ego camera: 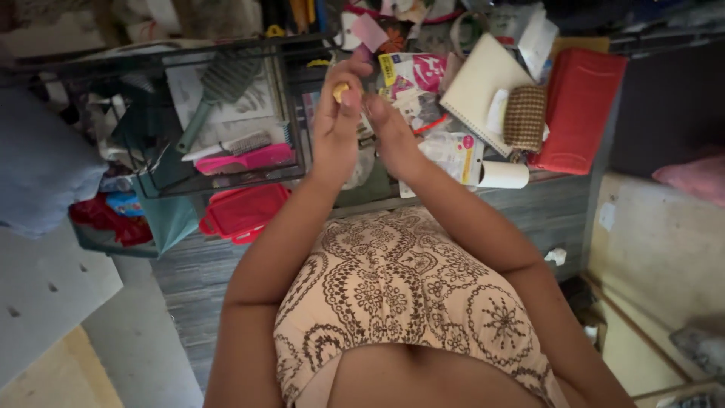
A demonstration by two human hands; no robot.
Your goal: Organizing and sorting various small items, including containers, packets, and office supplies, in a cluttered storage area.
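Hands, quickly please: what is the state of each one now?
Left hand: closed, fingertips pinch a small yellow thing.
Right hand: fingers curled beside the left; whether it holds anything cannot be told.

Sleeveless beige top with dark brown paisley and floral print, bare arms, bare midriff

The wallet (pixel 578 106) is red, the hairbrush (pixel 245 160) pink, the comb (pixel 219 87) grey-green, the pouch (pixel 524 117) brown checked weave, the notebook (pixel 483 87) cream, the container (pixel 243 211) red.

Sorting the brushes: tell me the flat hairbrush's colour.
Pink hairbrush, on the wire rack; head view.
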